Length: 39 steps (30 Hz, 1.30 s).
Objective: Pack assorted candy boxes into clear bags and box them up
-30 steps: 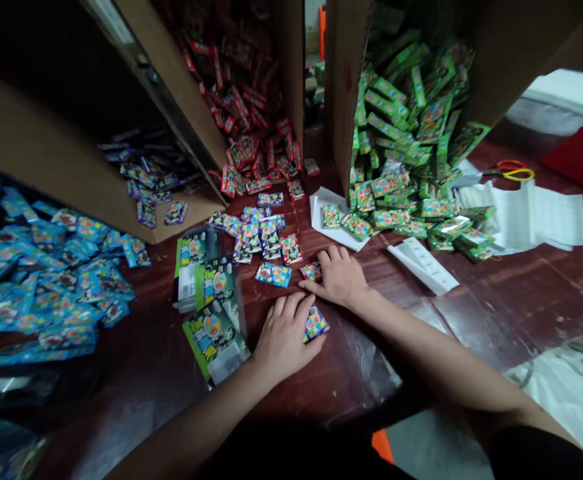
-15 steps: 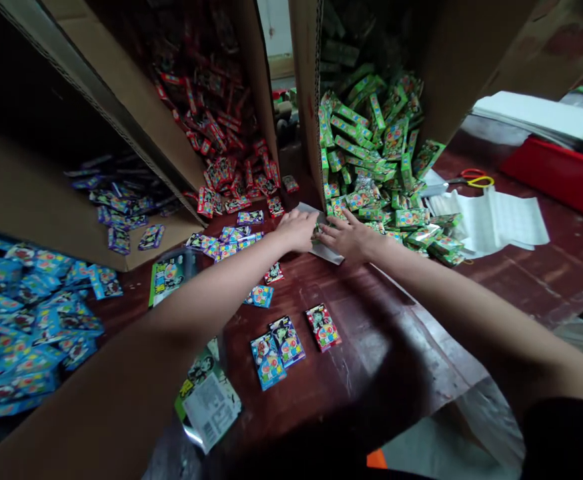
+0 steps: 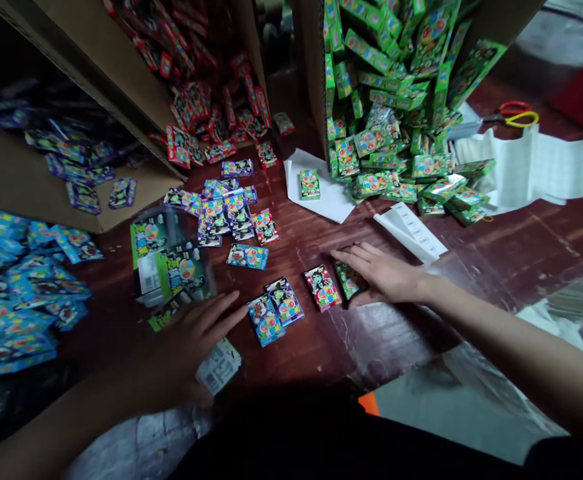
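A red packet [image 3: 322, 288] lies flat on the brown table [image 3: 304, 363] in front of the person, and everything else is placed from it. Just to its right, the right hand [image 3: 384, 273] has closed on a green packet [image 3: 349, 281], fingers curled over the far side and thumb at the near side, with only a small gap between the two packets. To the left of the red packet lie a purple packet [image 3: 285, 300] and, touching it, a blue packet [image 3: 265, 321]. Farther left, the left hand [image 3: 184, 343] reaches over the printed bags [image 3: 184, 267], its fingers long and slightly parted; whether it has hold of a bag cannot be made out in the shadow. Beyond the red packet and to its left is a cluster of purple packets [image 3: 227, 217]. Straight beyond it, a sheet of white paper [image 3: 334, 200] bears a single small green box [image 3: 309, 185]. Beyond and to its right are a folded white strip [image 3: 411, 233], a heap of green boxes [image 3: 396, 140] and, farther off, scissors [image 3: 519, 115]. Well to its left spreads a pile of blue packets [image 3: 19, 287].
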Motion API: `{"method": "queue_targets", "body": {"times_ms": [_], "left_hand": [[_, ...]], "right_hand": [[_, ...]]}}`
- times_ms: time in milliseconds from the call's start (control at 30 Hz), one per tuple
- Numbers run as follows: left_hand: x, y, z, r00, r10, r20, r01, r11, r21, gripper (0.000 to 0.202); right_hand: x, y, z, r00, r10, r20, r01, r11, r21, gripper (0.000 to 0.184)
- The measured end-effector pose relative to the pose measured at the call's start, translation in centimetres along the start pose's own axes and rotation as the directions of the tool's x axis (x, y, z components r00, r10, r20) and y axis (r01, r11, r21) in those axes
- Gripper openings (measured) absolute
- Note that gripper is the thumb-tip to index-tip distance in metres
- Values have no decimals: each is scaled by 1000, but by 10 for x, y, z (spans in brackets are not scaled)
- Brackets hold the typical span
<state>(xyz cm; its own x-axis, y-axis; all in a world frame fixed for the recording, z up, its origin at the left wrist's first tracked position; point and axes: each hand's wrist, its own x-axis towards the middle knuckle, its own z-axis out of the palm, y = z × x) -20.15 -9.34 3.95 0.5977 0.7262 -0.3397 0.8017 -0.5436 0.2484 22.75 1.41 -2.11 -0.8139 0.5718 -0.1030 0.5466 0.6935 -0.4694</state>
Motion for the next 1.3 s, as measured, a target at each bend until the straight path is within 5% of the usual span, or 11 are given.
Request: {"method": "queue_targets", "body": {"times_ms": [133,367,500,667,833,1033,1200,1300], "left_hand": [[-47,-5,26,996,28,82,-31,999,34,105],[-65,23,29,997,-70,41,68,996,49,91],[-76,50,52,979,-205,-21,204,979,-30,87],[-75,78,87,878,-462,-126,444,884,-148,89],[-62,92,93,800,-536,-269,499,844,-198,87],[-49,88,85,899,-353,-259,318,933,-165,85],[-38,83,80,916,-314,-249,278,946,-168,85],[-33,81,80,916,-309,-258,264,945,-194,85]], "right_hand": [[16,-19,10,993,-102,-53,100,994,-39,116],[78,-91,31,952,-302,46,305,936,-176,91],[83,-101,55,955,-297,2,290,930,-224,74],[68,-104,63,959,-274,-77,243,929,-278,69],[52,-120,68,969,-231,-87,200,942,-270,72],[40,-127,75,909,-416,37,415,891,-183,73],[27,-116,56,936,-351,-28,341,925,-168,111],[13,-102,46,945,-326,-19,319,932,-171,109]]}}
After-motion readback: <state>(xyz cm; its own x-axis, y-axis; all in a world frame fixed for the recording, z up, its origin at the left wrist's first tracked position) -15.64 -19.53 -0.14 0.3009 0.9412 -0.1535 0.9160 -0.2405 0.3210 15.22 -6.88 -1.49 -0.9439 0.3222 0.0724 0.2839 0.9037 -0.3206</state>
